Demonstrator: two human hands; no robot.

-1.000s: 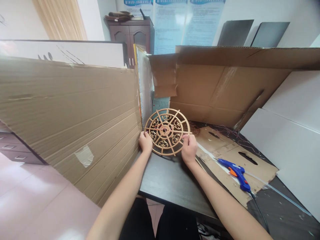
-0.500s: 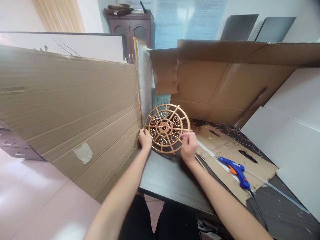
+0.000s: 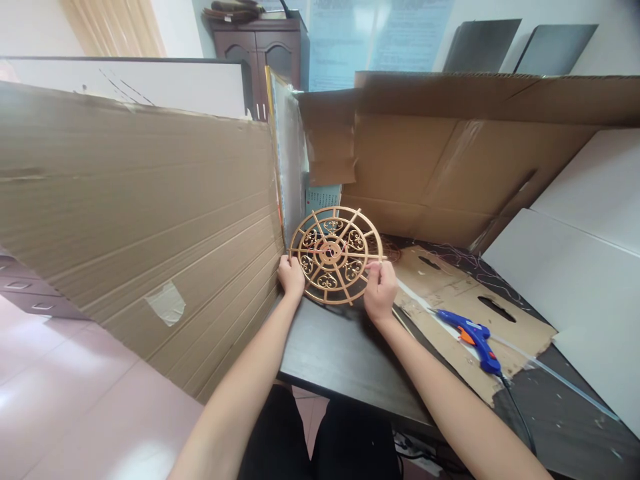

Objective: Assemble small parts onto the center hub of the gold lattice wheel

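Observation:
Between my hands a gold openwork wheel-shaped frame (image 3: 345, 252), with spokes and scrolled ornaments, is held tilted above the dark table (image 3: 340, 353). My left hand (image 3: 291, 275) is closed on its left rim, close to the cardboard wall. On the right, my right hand (image 3: 381, 288) pinches the rim near the end of a spoke. Thin red wire shows around the frame's hub. My fingertips are partly hidden behind the rim.
A blue glue gun (image 3: 473, 337) with an orange trigger lies on a flat cardboard sheet (image 3: 450, 287) at the right. Thin wires (image 3: 465, 257) are scattered behind it. Upright cardboard panels (image 3: 200, 220) close in the left and back. A white board (image 3: 600, 220) leans at the right.
The gold frame has turned slightly in my hands, its right side shifting a little to the right along with my right hand. My left hand stays nearly in place.

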